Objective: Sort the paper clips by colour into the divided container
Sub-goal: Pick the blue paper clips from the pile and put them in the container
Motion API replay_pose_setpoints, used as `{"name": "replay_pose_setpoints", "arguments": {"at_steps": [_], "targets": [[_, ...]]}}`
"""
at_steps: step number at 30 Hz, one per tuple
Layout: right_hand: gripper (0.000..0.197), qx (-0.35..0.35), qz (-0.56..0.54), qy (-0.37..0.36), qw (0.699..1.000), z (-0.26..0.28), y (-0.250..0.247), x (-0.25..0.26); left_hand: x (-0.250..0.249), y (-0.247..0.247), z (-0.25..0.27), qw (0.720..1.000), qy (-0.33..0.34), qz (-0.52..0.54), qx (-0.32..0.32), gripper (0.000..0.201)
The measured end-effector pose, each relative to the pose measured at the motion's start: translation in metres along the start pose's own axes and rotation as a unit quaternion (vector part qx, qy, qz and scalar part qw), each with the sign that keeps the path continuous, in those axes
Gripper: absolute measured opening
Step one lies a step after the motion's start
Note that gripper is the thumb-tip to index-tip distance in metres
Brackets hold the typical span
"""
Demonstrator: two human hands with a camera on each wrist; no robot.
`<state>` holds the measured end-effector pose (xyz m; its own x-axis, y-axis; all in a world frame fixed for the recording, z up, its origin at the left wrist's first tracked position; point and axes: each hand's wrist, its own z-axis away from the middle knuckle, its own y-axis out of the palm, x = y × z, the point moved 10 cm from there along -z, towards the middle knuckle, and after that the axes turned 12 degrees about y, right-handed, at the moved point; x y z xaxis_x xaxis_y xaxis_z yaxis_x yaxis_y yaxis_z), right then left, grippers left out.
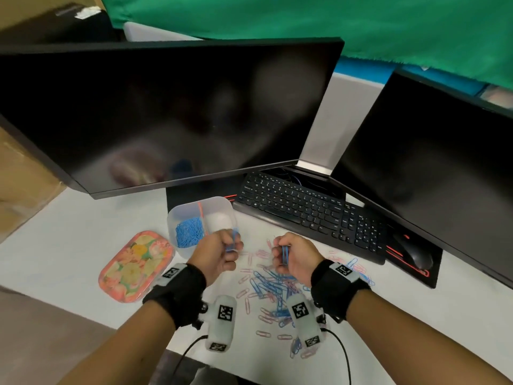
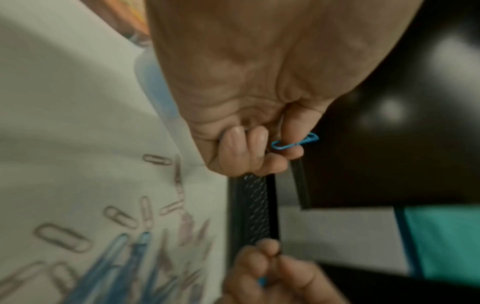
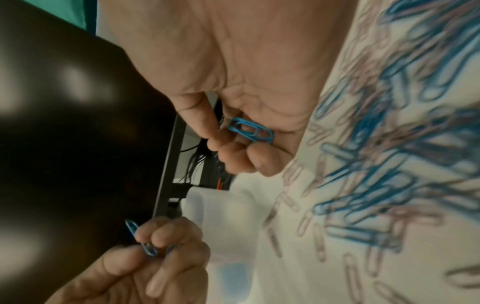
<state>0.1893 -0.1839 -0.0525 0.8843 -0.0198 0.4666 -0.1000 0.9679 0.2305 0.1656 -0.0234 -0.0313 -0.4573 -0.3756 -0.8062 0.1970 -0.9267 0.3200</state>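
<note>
A translucent divided container (image 1: 219,202) stands on the white desk; its left compartment holds a heap of blue clips (image 1: 188,232), its right one looks bare. My left hand (image 1: 222,251) hovers at the container's near right corner, pinching blue paper clips (image 1: 233,240) (image 2: 294,142). My right hand (image 1: 288,255) is raised over the loose pile and grips blue paper clips (image 1: 285,254) (image 3: 250,131) in curled fingers. A pile of blue and pink clips (image 1: 266,290) lies scattered between my wrists.
The flowered lid (image 1: 136,266) lies left of the container. A black keyboard (image 1: 305,212) and mouse (image 1: 416,254) sit at the back right. Two dark monitors (image 1: 166,112) (image 1: 433,168) stand behind. The desk's front edge (image 1: 138,340) runs under my forearms.
</note>
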Motion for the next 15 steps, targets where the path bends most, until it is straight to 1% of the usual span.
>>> {"name": "replay_pose_setpoints", "arguments": {"at_steps": [2,4,6,8,9,11,13,15], "targets": [[0.006,0.035,0.029,-0.005,0.999,0.005,0.030,0.009,-0.025,-0.016,0.005,0.996,0.029,0.074,-0.025,0.016],[0.005,0.056,0.054,-0.013,0.997,0.007,0.057,0.017,-0.049,-0.037,0.007,0.992,0.058,0.092,-0.068,0.015],[0.005,0.055,0.090,-0.025,0.994,0.006,0.080,0.024,-0.066,-0.063,0.007,0.988,0.079,0.035,-0.131,0.013],[0.005,0.043,0.130,-0.034,0.990,0.003,0.099,0.030,-0.076,-0.082,0.005,0.980,0.074,-0.056,-0.176,0.017],[0.007,0.038,0.148,-0.038,0.988,0.001,0.109,0.033,-0.079,-0.087,0.002,0.977,0.064,-0.092,-0.183,0.022],[0.008,0.032,0.173,-0.043,0.983,-0.001,0.128,0.039,-0.081,-0.092,-0.006,0.974,0.053,-0.130,-0.177,0.028],[0.009,0.035,0.189,-0.043,0.980,-0.004,0.147,0.044,-0.085,-0.098,-0.012,0.970,0.069,-0.156,-0.175,0.034],[0.014,0.039,0.211,-0.051,0.975,-0.004,0.164,0.051,-0.092,-0.107,-0.012,0.959,0.095,-0.200,-0.179,0.036]]}}
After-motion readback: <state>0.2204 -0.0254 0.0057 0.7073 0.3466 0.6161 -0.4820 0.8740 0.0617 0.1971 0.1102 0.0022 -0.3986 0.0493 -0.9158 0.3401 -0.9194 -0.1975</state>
